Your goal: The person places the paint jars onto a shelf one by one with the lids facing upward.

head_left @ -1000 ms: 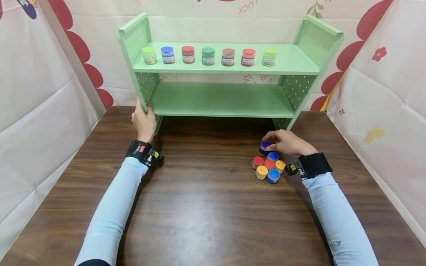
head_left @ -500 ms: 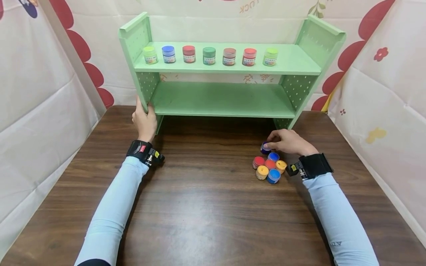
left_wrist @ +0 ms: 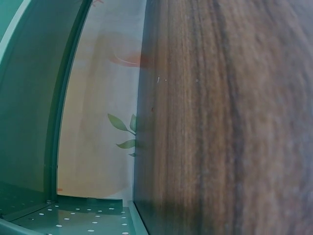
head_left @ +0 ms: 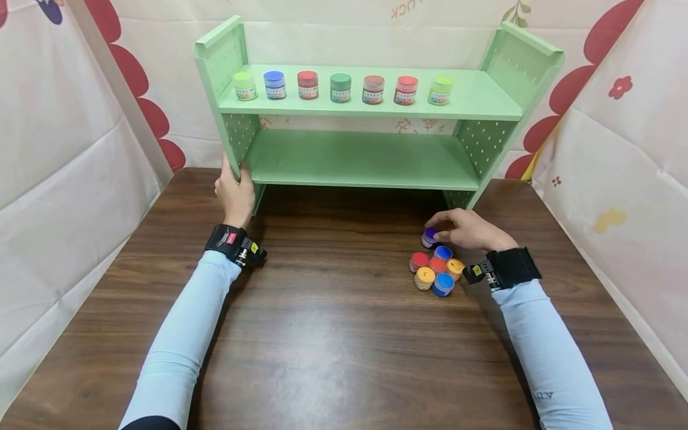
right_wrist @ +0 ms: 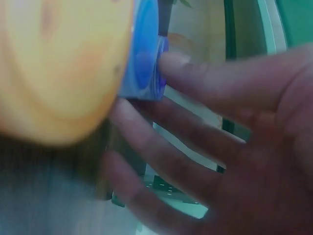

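My right hand point(head_left: 467, 230) holds a small purple-lidded paint jar point(head_left: 429, 241) low over the table, thumb on its near right side and fingertips at the lid. In the right wrist view, a yellow lid point(right_wrist: 63, 68) in the foreground hides part of the grip. Just in front of that hand several more jars cluster upright, among them a red-lidded jar point(head_left: 419, 261), a yellow-lidded jar point(head_left: 424, 278) and a blue-lidded jar point(head_left: 443, 283). My left hand point(head_left: 235, 194) grips the lower left side panel of a green two-tier shelf point(head_left: 365, 156); its fingers are partly hidden behind the panel.
Along the shelf's upper board stands a spaced row of several jars, from a lime-lidded jar point(head_left: 245, 86) at left to another lime-lidded jar point(head_left: 441, 91) at right. White patterned cloth point(head_left: 70, 119) encloses the brown wooden table point(head_left: 322, 334) on three sides.
My right fingers have shifted on the purple-lidded jar, and its label shows more now than half a second ago. My left hand keeps its grip on the shelf. The view tilts slightly.
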### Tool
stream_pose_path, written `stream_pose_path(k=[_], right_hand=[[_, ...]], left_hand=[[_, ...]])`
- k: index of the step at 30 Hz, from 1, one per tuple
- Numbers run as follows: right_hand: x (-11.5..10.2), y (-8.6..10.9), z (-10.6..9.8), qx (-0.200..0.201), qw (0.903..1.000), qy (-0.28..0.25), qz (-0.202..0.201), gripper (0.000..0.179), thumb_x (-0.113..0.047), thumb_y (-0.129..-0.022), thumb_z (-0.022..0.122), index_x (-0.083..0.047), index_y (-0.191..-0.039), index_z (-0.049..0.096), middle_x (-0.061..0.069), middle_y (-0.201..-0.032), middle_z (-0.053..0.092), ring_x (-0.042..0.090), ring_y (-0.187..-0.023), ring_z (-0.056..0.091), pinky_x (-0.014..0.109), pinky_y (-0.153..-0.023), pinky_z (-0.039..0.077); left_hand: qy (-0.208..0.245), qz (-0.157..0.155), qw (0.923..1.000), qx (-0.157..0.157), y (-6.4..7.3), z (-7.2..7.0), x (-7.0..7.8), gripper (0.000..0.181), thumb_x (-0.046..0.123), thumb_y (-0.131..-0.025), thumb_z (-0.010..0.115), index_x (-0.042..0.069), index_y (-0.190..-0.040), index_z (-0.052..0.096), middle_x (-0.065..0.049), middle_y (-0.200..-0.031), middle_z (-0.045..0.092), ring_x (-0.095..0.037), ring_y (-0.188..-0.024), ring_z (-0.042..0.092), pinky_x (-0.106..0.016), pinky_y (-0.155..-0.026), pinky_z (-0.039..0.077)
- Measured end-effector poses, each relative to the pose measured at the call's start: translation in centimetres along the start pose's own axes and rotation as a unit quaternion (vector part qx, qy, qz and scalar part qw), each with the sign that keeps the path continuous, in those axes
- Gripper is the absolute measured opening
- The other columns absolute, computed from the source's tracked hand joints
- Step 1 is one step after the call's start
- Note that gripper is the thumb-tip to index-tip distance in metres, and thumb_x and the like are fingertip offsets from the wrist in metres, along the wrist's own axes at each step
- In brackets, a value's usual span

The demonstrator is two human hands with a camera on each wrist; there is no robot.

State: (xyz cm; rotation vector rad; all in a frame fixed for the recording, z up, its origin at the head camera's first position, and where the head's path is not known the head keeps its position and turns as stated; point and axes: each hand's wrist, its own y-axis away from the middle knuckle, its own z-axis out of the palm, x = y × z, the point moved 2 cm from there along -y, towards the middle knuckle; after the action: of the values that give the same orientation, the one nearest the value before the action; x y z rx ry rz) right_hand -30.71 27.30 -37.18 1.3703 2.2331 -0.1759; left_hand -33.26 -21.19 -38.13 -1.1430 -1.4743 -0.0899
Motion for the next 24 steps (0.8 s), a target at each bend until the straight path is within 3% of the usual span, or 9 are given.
stream_pose_path(k=[6, 15, 24], right_hand=[[0.19, -0.25, 0.19, -0.005, 0.9996, 0.012, 0.024, 0.040, -0.030, -0.103, 0.064, -0.003, -0.133, 0.064, 0.018, -0.122, 0.070, 0.028, -0.103, 0.063, 0.050, -0.092, 0.051], [0.15, -0.37, 0.43, -0.011, 0.9994, 0.003, 0.032, 0.039, -0.031, -0.100, 0.068, -0.003, -0.127, 0.064, 0.015, -0.114, 0.070, 0.022, -0.092, 0.062, 0.035, -0.080, 0.050], [0.17, -0.26, 0.38, -0.021, 0.9994, -0.012, 0.025, 0.042, -0.021, -0.106, 0.056, 0.004, -0.139, 0.057, 0.021, -0.118, 0.067, 0.026, -0.095, 0.064, 0.037, -0.084, 0.051]], left_hand=[[-0.004, 0.000, 1.0000, -0.005, -0.03, -0.06, 0.01, 0.044, 0.030, -0.103, 0.055, 0.022, -0.146, 0.056, -0.018, -0.128, 0.072, -0.043, -0.115, 0.069, -0.060, -0.094, 0.048], [-0.012, 0.003, 0.9999, -0.005, -0.17, 0.03, 0.17, 0.044, 0.030, -0.103, 0.055, 0.024, -0.146, 0.055, -0.018, -0.128, 0.072, -0.044, -0.114, 0.069, -0.061, -0.092, 0.048], [-0.005, 0.003, 0.9999, -0.011, -0.09, -0.05, 0.03, 0.044, 0.030, -0.104, 0.055, 0.024, -0.147, 0.054, -0.017, -0.131, 0.071, -0.042, -0.116, 0.069, -0.060, -0.094, 0.049]])
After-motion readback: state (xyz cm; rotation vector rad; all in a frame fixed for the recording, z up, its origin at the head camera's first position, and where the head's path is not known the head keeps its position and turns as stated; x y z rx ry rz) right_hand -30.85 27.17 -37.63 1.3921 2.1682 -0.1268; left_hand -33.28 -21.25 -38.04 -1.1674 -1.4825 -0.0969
